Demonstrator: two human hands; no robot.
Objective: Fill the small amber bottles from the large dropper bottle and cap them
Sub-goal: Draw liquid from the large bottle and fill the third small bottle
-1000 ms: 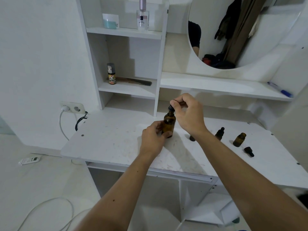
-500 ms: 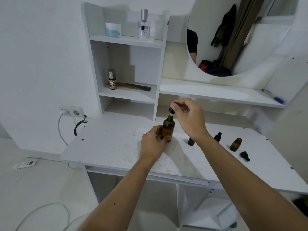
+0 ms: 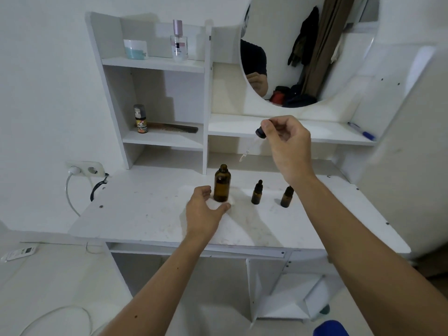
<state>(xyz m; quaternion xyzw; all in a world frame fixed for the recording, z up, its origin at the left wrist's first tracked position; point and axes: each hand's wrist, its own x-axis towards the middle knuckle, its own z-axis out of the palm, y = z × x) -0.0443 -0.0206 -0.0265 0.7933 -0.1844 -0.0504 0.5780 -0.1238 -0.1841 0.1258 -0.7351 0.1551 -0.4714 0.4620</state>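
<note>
Large amber bottle (image 3: 221, 184) upright and uncapped on the white desk top (image 3: 145, 214), just beyond the left hand (image 3: 206, 209). Left hand loosely open, fingers curled, thumb and forefinger spread to either side of the bottle's base, gripping nothing; whether a fingertip grazes the glass is impossible to tell. Right hand (image 3: 287, 146) raised above the desk, up and to the right of the open bottle, thumb and fingertips pinched on the black bulb of the dropper (image 3: 252, 144), glass pipette slanting down and left, its tip in the air above and right of the bottle's mouth. Two small amber bottles to the right of the large one: nearer small bottle (image 3: 257, 193) capped in black, farther small bottle (image 3: 286, 197) partly hidden behind the right wrist.
</note>
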